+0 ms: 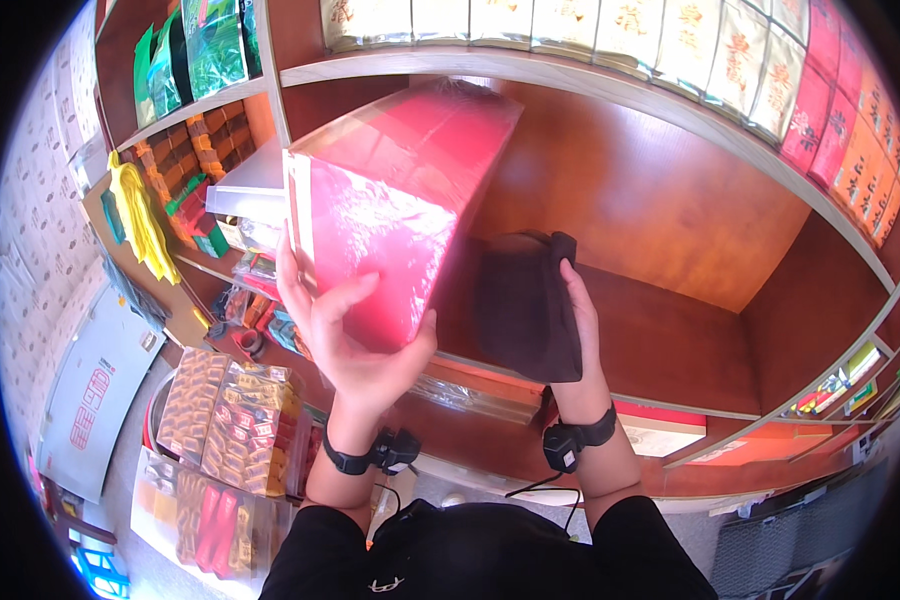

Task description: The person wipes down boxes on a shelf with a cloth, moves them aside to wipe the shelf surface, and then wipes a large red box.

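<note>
A large red box with a glossy clear wrap [390,217] stands tilted in front of the shelf. My left hand [360,345] grips its lower end, fingers on its left side and thumb at its lower right edge. To the right of the box, my right hand [581,315] holds a dark folded cloth [529,307], its fingers mostly hidden behind the cloth. The cloth hangs before the wooden shelf compartment [645,195]. Black devices are strapped to both wrists.
Above runs a shelf edge [495,60] under rows of wrapped packs [622,30]. At left are a yellow cloth [139,217], a clear plastic container [247,187] and boxes of wrapped pieces [225,420]. A red and white box [660,427] lies on the lower shelf.
</note>
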Available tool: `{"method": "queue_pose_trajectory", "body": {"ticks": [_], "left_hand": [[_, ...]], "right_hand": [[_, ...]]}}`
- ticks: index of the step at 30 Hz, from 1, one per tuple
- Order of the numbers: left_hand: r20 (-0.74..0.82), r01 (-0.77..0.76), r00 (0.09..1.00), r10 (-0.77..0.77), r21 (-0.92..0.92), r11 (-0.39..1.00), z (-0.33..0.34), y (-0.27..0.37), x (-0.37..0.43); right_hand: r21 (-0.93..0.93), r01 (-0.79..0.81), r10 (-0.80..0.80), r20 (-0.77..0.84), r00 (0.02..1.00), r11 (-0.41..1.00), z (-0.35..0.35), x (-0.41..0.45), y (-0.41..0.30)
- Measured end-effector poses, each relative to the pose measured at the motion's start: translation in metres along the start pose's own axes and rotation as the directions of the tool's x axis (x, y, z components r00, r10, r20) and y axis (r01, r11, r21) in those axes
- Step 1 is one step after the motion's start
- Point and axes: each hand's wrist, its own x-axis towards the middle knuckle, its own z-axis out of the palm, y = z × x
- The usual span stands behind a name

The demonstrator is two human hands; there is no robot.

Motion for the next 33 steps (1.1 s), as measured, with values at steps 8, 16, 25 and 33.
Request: {"method": "queue_pose_trajectory", "body": {"ticks": [8,16,25,33], "left_hand": [[0.171,-0.127,0.976,0.136,-0.064,0.99,0.007,0.064,-0.036],[0.361,-0.364,0.875,0.324,0.047,0.93,0.064,0.131,-0.105],[0.581,-0.604,0.623,0.524,-0.069,0.794,0.125,0.178,-0.177],[0.639,-0.666,0.521,0.566,-0.11,0.738,0.175,0.205,-0.208]], "right_hand": [[0.093,0.068,-0.061,-0.081,0.995,0.993,-0.012,-0.085,-0.033],[-0.052,0.157,-0.163,-0.142,0.976,0.986,-0.034,-0.187,-0.082],[-0.055,0.193,-0.2,-0.257,0.945,0.98,-0.122,-0.265,-0.123],[-0.558,0.471,-0.692,-0.289,0.661,0.683,-0.173,-0.314,-0.138]]}}
